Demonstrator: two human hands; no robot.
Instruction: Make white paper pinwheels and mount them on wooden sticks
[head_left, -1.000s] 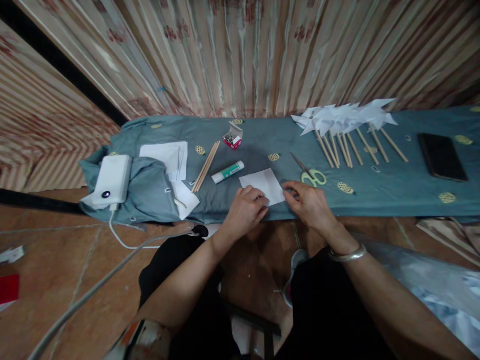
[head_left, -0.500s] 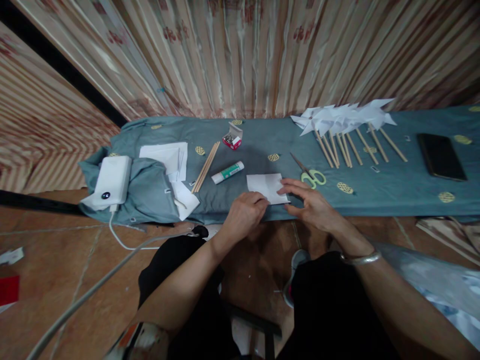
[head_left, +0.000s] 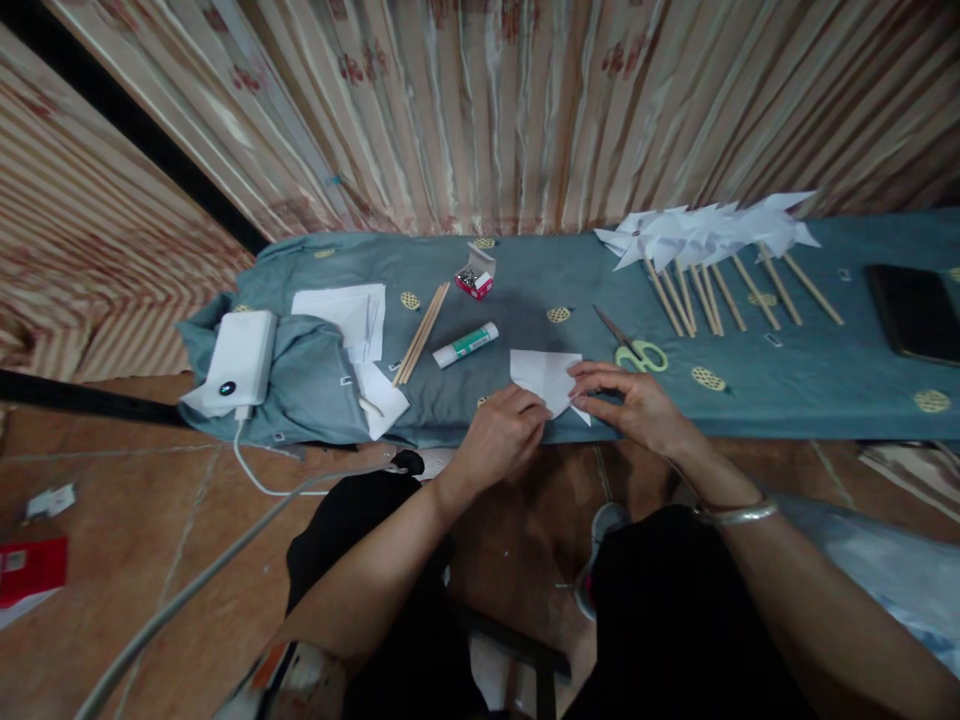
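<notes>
A small sheet of white paper (head_left: 546, 374) lies at the front edge of the cloth-covered surface, its lower part partly folded, with a pointed corner sticking out at the lower right. My left hand (head_left: 504, 432) is closed on the sheet's lower left edge, fingertips bent over it. On the right edge, my right hand (head_left: 637, 405) holds the paper between thumb and fingers. Green-handled scissors (head_left: 639, 356) lie just beyond my right hand. A glue stick (head_left: 466, 345) rests behind and left of the sheet.
Wooden sticks (head_left: 421, 333), a red box of pins (head_left: 475, 275) and white paper sheets (head_left: 375, 318) lie left. Several paper pinwheels (head_left: 709, 238) on sticks lie back right, beside a phone (head_left: 911, 312). A power bank (head_left: 240, 358) with a cable sits far left.
The sheet's lower edge has been folded upward at an angle, leaving a pointed corner below my right hand. The view has shifted slightly left.
</notes>
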